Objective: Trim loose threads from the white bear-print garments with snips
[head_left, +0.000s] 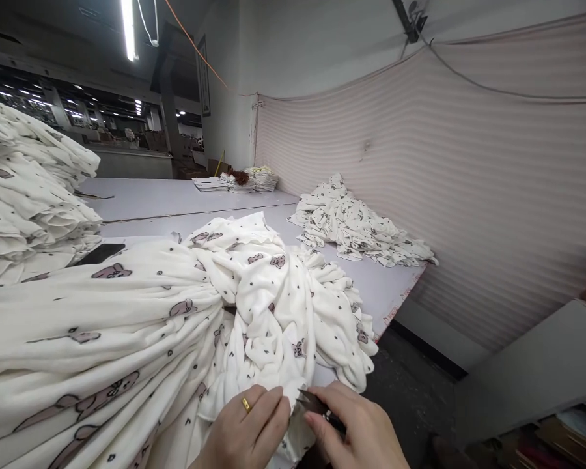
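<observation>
White plush fabric (146,332) printed with brownish bears lies gathered in folds across the near table and bunches up in the middle. At the bottom of the view my left hand (249,426), with a gold ring on one finger, is closed on an edge of this fabric. Close to its right, my right hand (356,426) is wrapped round dark thread snips (315,402). Their pointed blades reach left to the cloth beside my left fingertips. The snips' grip is mostly covered by my fingers.
A tall stack of similar white fabric (24,189) rises at the left, near a flat black object (99,253). Another printed pile (356,221) sits at the back right of the table (146,195). Papers (261,179) lie at the far edge; a striped sheet (434,163) hangs right.
</observation>
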`<state>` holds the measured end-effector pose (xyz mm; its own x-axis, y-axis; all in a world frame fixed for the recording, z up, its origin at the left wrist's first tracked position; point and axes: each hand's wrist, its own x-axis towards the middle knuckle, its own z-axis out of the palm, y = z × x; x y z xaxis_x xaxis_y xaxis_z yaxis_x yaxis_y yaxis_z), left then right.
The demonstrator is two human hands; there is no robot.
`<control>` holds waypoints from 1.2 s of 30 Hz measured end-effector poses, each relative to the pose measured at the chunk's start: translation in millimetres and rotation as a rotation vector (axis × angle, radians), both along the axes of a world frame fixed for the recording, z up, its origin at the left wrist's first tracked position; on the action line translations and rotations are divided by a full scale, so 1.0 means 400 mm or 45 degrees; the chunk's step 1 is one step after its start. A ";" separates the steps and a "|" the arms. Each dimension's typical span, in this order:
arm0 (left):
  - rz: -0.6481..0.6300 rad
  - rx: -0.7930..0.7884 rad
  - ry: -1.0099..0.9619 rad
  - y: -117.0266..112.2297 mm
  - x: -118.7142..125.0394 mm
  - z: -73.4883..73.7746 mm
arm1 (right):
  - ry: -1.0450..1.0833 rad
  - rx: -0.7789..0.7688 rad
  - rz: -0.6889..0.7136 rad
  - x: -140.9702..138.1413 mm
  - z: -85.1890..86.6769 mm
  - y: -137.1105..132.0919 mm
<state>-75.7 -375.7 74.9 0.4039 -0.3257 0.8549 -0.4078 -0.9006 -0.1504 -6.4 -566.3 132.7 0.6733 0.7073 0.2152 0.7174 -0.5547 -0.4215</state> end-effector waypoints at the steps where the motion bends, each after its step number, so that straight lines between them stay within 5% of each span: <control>1: 0.001 0.003 -0.006 0.000 -0.001 0.001 | 0.006 -0.004 0.006 -0.002 0.001 0.002; 7: 0.030 -0.004 0.031 -0.004 -0.007 0.000 | 0.087 -0.059 -0.042 -0.008 0.013 0.009; 10: -0.052 -0.172 0.067 -0.006 -0.008 0.000 | 0.107 0.005 -0.051 0.001 0.000 0.006; 12: -0.107 -0.522 0.286 -0.009 -0.008 0.005 | 0.172 0.153 -0.064 0.007 -0.024 0.008; 17: -0.138 -1.765 1.040 -0.019 0.004 0.026 | 0.420 0.699 -0.037 0.007 -0.100 0.056; 21: -0.409 -2.254 1.199 -0.020 0.013 0.028 | 0.346 0.870 0.072 0.009 -0.120 0.103; 24: -0.399 -2.242 1.276 -0.012 0.013 0.029 | 0.358 0.804 0.105 0.019 -0.119 0.106; 31: -0.113 -1.728 1.360 -0.011 0.004 0.040 | 0.397 0.856 -0.042 0.020 -0.123 0.110; 36: 0.036 -1.789 1.194 -0.034 0.005 0.046 | 0.433 0.882 -0.091 0.026 -0.114 0.087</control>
<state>-73.7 -389.3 93.4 0.8960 0.4394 -0.0644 0.1323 -0.1255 0.9832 3.8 -531.4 87.1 0.8205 0.4392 0.3659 0.4590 -0.1246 -0.8797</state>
